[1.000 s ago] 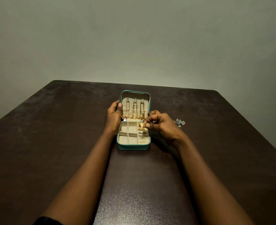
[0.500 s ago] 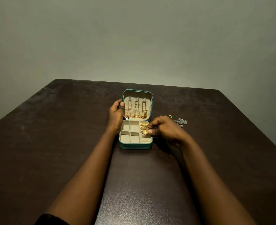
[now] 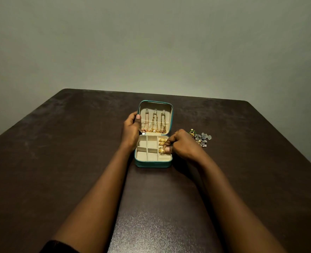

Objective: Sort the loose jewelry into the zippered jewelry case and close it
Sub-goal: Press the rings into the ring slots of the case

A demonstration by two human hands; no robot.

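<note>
Zippered jewelry case [image 3: 153, 164], teal outside and cream inside, open near the middle of a dark table [image 3: 59, 161], with its lid [image 3: 171, 115] raised at 12 o'clock. Left hand [image 3: 131, 129] at 9 o'clock of the case, wrapped around the left edge of the lid, thumb lying on the lining, steadying it upright. Right hand [image 3: 183, 145] at 3 o'clock, fingers curled and pinched on a gold ring [image 3: 161, 150], held low in the right-hand column of the tray, apparently at the ring rolls; whether already seated or only touching, impossible to tell. Two more gold rings [image 3: 162, 141] lodged just beyond it toward 12 o'clock in the same column. Gold chains [image 3: 154, 123] hanging from three hooks inside the lid, their pendants gathered at its lower edge. Remaining square compartments at 9 o'clock of the tray showing bare cream lining. Small cluster of loose jewelry [image 3: 202, 138], silvery and green with pale beads, lying on the table at 3 o'clock of the case, just past the right hand and partly hidden by it. Judged stage: necklaces and most rings sorted, roughly the middle to late part of the task. Left to do: release of the present ring, transfer of the cluster into the vacant compartments, lowering of the lid, and closing of the zip, not yet begun.
</note>
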